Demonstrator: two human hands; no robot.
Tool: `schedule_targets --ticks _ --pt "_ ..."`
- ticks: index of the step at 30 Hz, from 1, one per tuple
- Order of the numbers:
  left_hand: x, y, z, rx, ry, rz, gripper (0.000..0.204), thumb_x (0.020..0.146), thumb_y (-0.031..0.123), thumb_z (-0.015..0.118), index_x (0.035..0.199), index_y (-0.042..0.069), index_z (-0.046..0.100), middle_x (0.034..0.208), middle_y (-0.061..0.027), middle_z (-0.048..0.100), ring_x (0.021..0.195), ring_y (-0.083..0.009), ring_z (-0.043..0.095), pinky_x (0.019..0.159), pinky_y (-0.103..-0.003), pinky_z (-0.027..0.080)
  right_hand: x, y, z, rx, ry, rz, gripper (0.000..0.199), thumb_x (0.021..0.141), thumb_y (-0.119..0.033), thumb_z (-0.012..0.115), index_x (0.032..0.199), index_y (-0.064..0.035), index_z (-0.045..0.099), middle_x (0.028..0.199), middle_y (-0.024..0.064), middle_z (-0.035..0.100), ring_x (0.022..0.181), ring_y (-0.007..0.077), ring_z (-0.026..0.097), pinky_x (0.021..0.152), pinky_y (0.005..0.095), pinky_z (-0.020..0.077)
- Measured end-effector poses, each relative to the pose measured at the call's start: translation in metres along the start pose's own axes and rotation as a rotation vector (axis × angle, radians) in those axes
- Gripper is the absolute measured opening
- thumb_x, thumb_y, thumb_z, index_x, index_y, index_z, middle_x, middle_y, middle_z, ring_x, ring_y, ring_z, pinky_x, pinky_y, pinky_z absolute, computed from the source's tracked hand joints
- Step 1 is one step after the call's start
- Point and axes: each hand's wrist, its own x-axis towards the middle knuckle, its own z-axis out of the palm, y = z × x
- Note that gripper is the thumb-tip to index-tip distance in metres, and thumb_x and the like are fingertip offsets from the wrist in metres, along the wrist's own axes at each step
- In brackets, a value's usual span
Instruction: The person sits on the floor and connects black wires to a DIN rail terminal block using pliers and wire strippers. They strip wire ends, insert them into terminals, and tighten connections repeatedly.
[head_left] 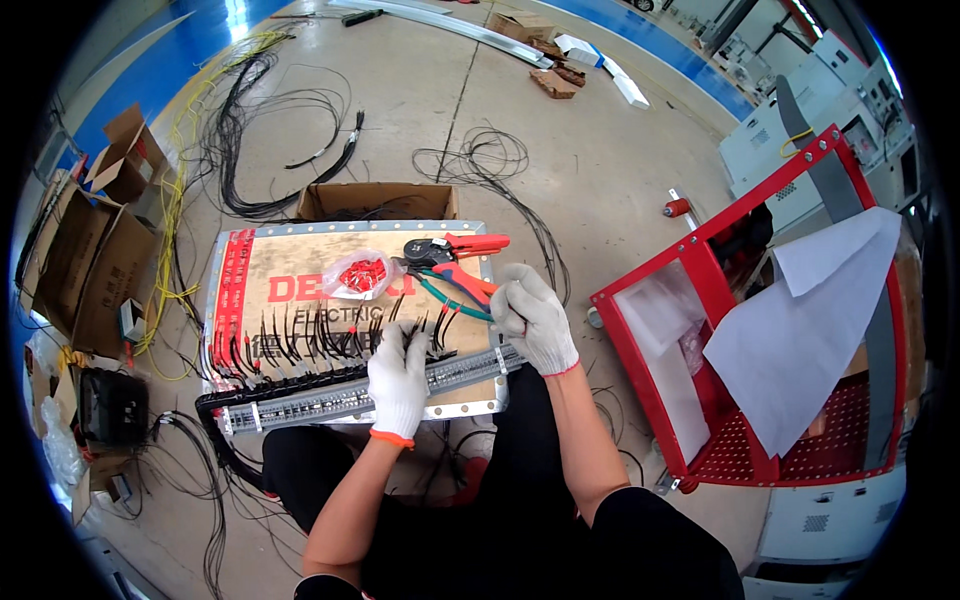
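Both my hands wear white knit gloves. My left hand (pixel 397 380) reaches over a grey slotted terminal strip (pixel 335 402), its fingers closed together among short black wires (pixel 285 345). Which wire they pinch is hard to see. My right hand (pixel 537 322) is curled closed beside the handle ends of the pliers; whatever lies inside its fingers is hidden. The pliers (pixel 460 281) have red-and-blue and green handles and lie on a cardboard-topped box (pixel 262 262). Behind them is a red-handled crimping tool (pixel 475 243). A plastic bag of small red wire ferrules (pixel 362 274) sits to their left.
A red metal frame (pixel 640 385), partly draped with a white sheet (pixel 805 330), stands at right. An open carton (pixel 380 200) is just beyond the box. Black cable coils (pixel 232 150) and yellow cable (pixel 178 215) lie on the floor. More cartons (pixel 95 270) stand at left.
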Motion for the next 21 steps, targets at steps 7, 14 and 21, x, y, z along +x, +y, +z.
schedule_targets --ticks 7,14,21 --pt "-0.008 -0.008 -0.008 0.117 -0.009 0.216 0.017 0.085 0.009 0.070 0.100 0.003 0.067 0.089 -0.0158 0.066 0.087 -0.0315 0.063 0.079 -0.041 0.049 -0.042 0.015 0.011 0.221 -0.047 0.093 0.029 0.103 -0.034 0.053 0.094 -0.0060 0.055 0.073 0.0001 0.046 0.053 0.0065 0.033 0.049 0.0217 0.0278" --pt "0.000 -0.002 -0.022 0.059 -0.240 0.227 0.020 0.084 0.013 0.071 0.102 0.003 0.071 0.092 -0.0158 0.067 0.090 -0.0316 0.061 0.082 -0.039 0.049 -0.050 0.040 0.009 0.360 -0.145 0.169 0.035 0.099 -0.037 0.060 0.091 -0.0036 0.055 0.072 -0.0035 0.035 0.058 0.0072 0.030 0.049 0.0219 0.0256" --pt "0.000 0.009 -0.025 -0.108 -0.393 -0.026 0.023 0.088 0.015 0.069 0.105 0.001 0.072 0.089 -0.0123 0.070 0.073 -0.0185 0.064 0.067 -0.032 0.050 -0.052 0.036 0.038 0.114 0.148 0.101 0.023 0.100 -0.017 0.058 0.109 0.0038 0.062 0.075 -0.0022 0.050 0.059 0.0022 0.037 0.049 0.0186 0.0277"
